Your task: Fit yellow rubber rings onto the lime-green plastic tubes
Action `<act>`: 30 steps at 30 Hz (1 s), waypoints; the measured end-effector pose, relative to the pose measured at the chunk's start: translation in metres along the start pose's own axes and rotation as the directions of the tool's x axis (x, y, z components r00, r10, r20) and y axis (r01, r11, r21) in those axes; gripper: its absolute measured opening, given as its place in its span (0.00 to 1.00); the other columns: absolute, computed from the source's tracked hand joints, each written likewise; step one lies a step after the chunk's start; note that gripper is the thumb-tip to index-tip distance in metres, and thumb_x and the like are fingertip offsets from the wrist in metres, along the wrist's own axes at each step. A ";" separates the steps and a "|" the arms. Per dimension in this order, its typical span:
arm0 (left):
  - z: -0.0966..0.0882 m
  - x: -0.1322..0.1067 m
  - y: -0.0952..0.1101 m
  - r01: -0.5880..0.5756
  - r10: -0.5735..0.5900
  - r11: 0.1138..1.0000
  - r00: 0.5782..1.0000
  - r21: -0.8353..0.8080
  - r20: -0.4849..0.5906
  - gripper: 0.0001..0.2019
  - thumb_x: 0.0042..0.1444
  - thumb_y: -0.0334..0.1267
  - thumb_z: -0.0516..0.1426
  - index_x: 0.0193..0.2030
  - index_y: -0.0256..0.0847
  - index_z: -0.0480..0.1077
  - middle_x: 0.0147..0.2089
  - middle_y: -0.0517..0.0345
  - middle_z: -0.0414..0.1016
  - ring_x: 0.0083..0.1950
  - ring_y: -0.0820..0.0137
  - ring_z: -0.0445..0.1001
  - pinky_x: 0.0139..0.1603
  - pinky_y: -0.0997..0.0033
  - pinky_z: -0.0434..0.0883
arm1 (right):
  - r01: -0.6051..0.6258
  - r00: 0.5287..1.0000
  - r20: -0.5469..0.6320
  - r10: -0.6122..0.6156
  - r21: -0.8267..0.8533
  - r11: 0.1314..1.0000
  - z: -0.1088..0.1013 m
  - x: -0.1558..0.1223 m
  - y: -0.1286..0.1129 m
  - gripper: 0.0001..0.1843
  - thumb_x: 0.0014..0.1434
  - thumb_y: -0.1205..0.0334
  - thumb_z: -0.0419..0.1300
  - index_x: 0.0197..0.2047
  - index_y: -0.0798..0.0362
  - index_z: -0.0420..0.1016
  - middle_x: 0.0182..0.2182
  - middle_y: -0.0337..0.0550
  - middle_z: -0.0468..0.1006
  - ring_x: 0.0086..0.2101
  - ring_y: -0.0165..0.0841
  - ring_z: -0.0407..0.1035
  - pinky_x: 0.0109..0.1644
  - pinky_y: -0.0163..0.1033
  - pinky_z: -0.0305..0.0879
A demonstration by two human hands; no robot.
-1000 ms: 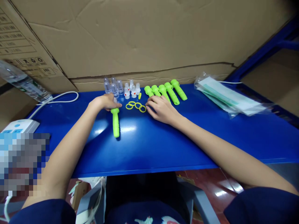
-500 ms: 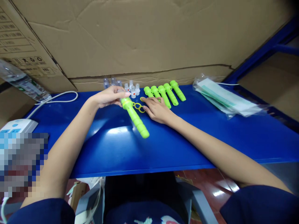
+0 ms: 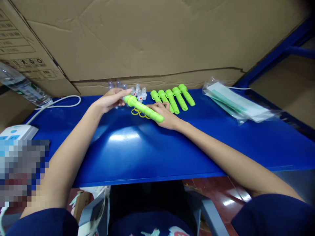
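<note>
1. You sit at a glossy blue metal shelf top (image 3: 152, 147) with creased brown cardboard sheets (image 3: 147, 39) standing along its back edge and a blue steel rack post (image 3: 275, 55) slanting up at your right.
2. Your left hand (image 3: 109, 100) grips the head end of one lime-green ribbed plastic flashlight body (image 3: 144, 109), thumb and fingers wrapped round it; the body is lifted just above the shelf and slants towards your right hand (image 3: 166, 115), whose fingers lie loosely curled and touch its tail end.
3. Five more green flashlight bodies (image 3: 172, 98) lie side by side just behind your right hand.
4. Yellow rubber rings (image 3: 137, 113) lie under the held body; two or three show, and the rest are covered.
5. Small clear plastic caps (image 3: 118, 85) and white caps with red dots (image 3: 139, 94) stand near the cardboard. Your left hand hides several, so no sure count.
6. At far right lie clear plastic bags with white inserts (image 3: 236, 103).
7. At left are a white cable (image 3: 61, 101), a white power strip (image 3: 17, 131) and a clear plastic water bottle (image 3: 22, 85), cut off by the frame. A pixelated patch covers the lower left.
</note>
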State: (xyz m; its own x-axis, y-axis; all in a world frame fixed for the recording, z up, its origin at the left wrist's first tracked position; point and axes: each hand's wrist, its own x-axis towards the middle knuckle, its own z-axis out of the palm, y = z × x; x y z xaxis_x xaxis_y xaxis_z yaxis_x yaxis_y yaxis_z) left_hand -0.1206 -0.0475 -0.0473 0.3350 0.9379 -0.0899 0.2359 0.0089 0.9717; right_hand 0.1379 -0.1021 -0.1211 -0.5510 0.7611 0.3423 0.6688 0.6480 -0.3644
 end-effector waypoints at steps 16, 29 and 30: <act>0.038 -0.009 0.001 -0.345 0.362 0.820 0.931 0.457 0.052 0.15 0.65 0.50 0.57 0.40 0.37 0.70 0.31 0.58 0.74 0.32 0.72 0.74 0.37 0.73 0.69 | -0.165 0.776 -0.112 0.621 0.914 0.371 -0.034 -0.004 -0.025 0.28 0.55 0.31 0.64 0.28 0.49 0.65 0.13 0.31 0.64 0.13 0.24 0.53 0.14 0.31 0.47; 0.022 -0.006 -0.002 0.046 -0.085 0.862 0.995 0.506 0.055 0.30 0.71 0.50 0.42 0.19 0.40 0.64 0.16 0.56 0.64 0.16 0.74 0.57 0.20 0.74 0.56 | -0.017 0.935 -0.293 0.198 0.521 0.853 -0.045 -0.006 -0.004 0.30 0.52 0.30 0.66 0.40 0.48 0.73 0.35 0.44 0.80 0.34 0.37 0.74 0.37 0.46 0.73; 0.021 -0.005 -0.003 0.117 -0.164 0.892 0.984 0.437 0.069 0.30 0.70 0.50 0.43 0.19 0.39 0.65 0.15 0.56 0.63 0.15 0.75 0.55 0.18 0.74 0.53 | 0.006 0.938 -0.313 0.147 0.440 0.898 -0.046 -0.007 -0.005 0.30 0.52 0.30 0.66 0.43 0.48 0.74 0.39 0.46 0.80 0.38 0.40 0.75 0.42 0.49 0.73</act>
State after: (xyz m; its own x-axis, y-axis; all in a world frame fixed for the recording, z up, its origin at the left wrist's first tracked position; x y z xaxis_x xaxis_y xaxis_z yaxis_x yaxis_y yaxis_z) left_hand -0.1043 -0.0597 -0.0544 0.3542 0.8976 -0.2625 0.6486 -0.0336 0.7604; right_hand 0.1614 -0.1122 -0.0817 -0.2628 0.8005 0.5386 0.3772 0.5991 -0.7063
